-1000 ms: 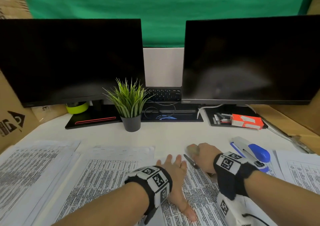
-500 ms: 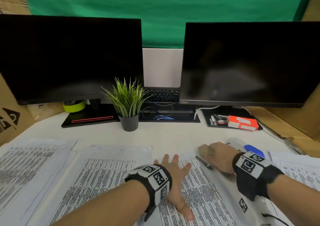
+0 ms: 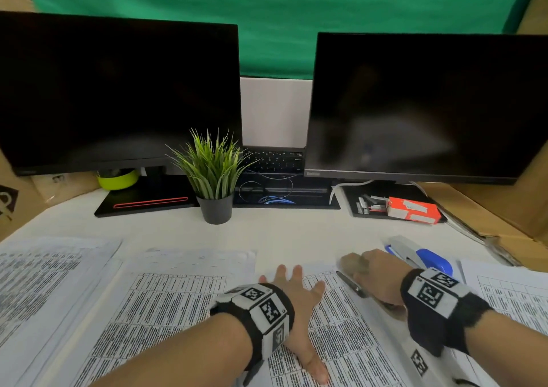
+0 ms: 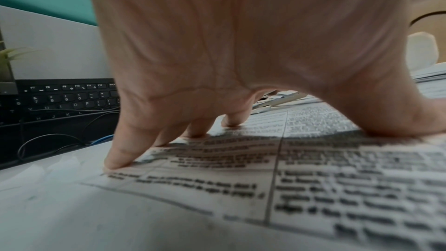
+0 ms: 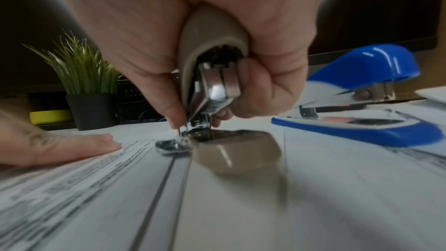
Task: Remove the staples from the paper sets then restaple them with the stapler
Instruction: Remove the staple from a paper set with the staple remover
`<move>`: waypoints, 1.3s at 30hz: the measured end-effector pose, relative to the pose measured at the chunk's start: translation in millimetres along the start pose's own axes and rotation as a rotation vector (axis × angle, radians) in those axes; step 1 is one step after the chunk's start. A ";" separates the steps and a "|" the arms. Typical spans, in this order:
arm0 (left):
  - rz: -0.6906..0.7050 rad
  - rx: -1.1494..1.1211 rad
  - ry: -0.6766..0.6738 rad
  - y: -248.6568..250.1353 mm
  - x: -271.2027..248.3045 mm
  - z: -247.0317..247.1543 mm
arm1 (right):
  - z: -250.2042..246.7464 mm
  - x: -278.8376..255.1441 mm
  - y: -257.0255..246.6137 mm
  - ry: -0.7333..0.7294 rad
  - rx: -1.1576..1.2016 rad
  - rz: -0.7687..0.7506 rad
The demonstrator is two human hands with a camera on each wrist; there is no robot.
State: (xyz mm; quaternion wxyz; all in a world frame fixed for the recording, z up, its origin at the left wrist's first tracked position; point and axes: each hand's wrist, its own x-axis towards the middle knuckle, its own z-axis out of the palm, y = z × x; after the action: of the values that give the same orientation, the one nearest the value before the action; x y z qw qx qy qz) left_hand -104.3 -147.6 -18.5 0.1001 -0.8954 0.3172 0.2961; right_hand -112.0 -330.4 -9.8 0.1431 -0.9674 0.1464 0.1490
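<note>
Head view. Your left hand [image 3: 299, 291] lies flat, fingers spread, on the paper set [image 3: 341, 342] at lower centre of the frame, pinning it to the table [image 3: 267, 232]. Your right hand [image 3: 376, 277] sits at the set's upper right corner, curled round a beige staple remover [image 3: 351, 263]. A thin dark object lies on the paper just left of that hand; I cannot tell what it is. The stapler [image 3: 427, 260], blue and white, rests behind the right hand, right of centre, untouched. More paper sets [image 3: 59, 283] lie across the lower left and at far right. A red staple box [image 3: 413, 210] sits under the right monitor.

Left wrist view. Palm arched, straight fingers [image 4: 120, 156] and thumb pressing on the printed sheet [image 4: 313, 178]. Nothing is gripped.

Right wrist view. Your right hand [image 5: 217, 45] squeezes the staple remover [image 5: 212, 75], thumb one side, fingers the other. Its metal claws meet at the sheet, centre of the frame. A small bright metal piece lies at the tips; blur prevents saying whether that is the staple, or whether it is free yet. The stapler [image 5: 362, 106] stands on the paper at right, near but apart.

Judgement: early stage. You are on the staple removal for this set. Restapling is not begun, and the other sets' state cannot be read from here.
</note>
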 end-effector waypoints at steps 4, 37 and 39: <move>0.003 0.017 -0.017 1.8 1.2 -1.2 | 4.4 -2.3 -5.9 0.028 -0.011 -0.028; -0.355 -0.349 0.274 -76.5 -52.1 10.5 | 26.0 -61.7 5.4 0.024 0.600 -0.042; -0.345 -0.314 0.250 -73.4 -55.5 16.7 | 27.7 -61.5 4.8 0.025 0.612 -0.047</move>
State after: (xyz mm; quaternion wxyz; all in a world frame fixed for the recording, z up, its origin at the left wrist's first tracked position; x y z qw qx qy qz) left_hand -100.6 -56.1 0.3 -0.0309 -0.9703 0.1202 0.2075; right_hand -176.5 -311.2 -15.9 0.4294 -0.8842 0.1640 0.0829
